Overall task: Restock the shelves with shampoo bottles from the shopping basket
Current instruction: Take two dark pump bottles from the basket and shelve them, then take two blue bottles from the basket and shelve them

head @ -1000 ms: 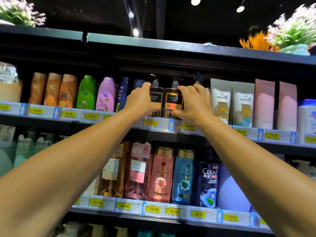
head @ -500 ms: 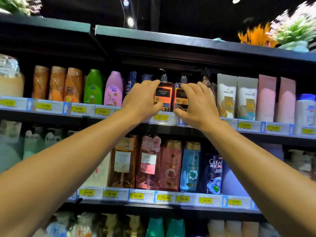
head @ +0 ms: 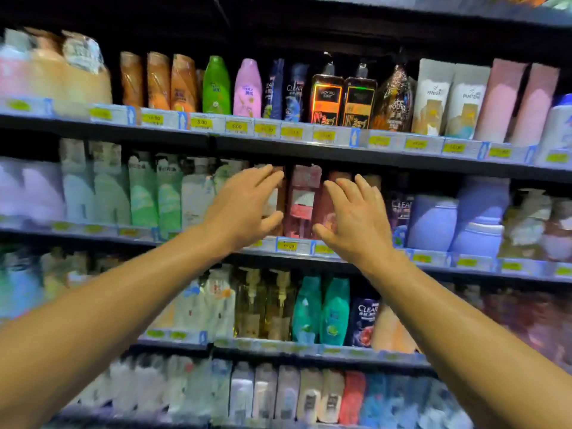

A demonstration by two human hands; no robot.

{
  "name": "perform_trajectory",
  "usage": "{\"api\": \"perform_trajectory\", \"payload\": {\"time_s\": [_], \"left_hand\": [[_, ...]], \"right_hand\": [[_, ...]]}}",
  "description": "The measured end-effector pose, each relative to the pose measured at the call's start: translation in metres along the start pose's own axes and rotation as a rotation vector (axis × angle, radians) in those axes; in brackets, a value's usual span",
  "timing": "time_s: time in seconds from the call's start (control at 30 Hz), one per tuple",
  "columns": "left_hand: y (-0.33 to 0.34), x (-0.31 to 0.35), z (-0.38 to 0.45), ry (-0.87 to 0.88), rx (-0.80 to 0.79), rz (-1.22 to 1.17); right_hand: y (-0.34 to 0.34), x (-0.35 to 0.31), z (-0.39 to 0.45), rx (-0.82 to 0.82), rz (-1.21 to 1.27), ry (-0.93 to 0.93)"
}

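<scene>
Two dark pump bottles with orange labels point(head: 342, 97) stand side by side on the upper shelf point(head: 309, 147), between dark blue bottles and a brown wrapped bottle. Both my hands are below them, in front of the second shelf. My left hand point(head: 244, 209) hangs open with fingers spread and holds nothing. My right hand point(head: 356, 218) is open too, palm toward the shelf, empty. Between the hands shows a pink bottle point(head: 301, 202) on the second shelf. No shopping basket is in view.
Four shelf levels full of bottles fill the view, each edged with yellow price tags. White Pantene tubes point(head: 448, 97) and pink tubes stand right of the dark bottles. Green and pink bottles point(head: 232, 86) stand to their left. Purple tubs point(head: 458, 221) sit on the second shelf at right.
Both hands have let go of the two dark pump bottles, which stay on the upper shelf, and dropped to the second shelf's height. The view has tilted down.
</scene>
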State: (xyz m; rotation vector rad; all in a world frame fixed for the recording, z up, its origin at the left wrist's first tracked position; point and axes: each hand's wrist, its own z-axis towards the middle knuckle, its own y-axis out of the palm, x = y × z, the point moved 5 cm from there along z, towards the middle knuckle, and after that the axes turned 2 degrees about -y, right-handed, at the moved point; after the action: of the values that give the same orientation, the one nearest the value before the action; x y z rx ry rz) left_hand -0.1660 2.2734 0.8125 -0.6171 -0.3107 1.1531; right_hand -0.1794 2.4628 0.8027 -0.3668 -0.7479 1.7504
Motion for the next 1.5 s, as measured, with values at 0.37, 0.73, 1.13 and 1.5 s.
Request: {"api": "perform_trajectory", "payload": {"time_s": [0.37, 0.73, 1.13, 1.5], "left_hand": [[-0.017, 0.007, -0.220, -0.137, -0.294, -0.029], [-0.040, -0.049, -0.496, -0.452, -0.672, -0.123], [-0.028, -0.230, -0.698, -0.528, -0.960, -0.268], [0.081, -0.314, -0.835, -0.480, -1.201, -0.317]], "right_hand": [[0.041, -0.124, -0.181, -0.326, 0.230, -0.050], [0.114, -0.335, -0.370, -0.798, 0.561, -0.143], [0.235, -0.539, -0.457, -1.257, 0.563, 0.116], [0.367, -0.615, -0.551, -1.512, 0.534, 0.342]]}}
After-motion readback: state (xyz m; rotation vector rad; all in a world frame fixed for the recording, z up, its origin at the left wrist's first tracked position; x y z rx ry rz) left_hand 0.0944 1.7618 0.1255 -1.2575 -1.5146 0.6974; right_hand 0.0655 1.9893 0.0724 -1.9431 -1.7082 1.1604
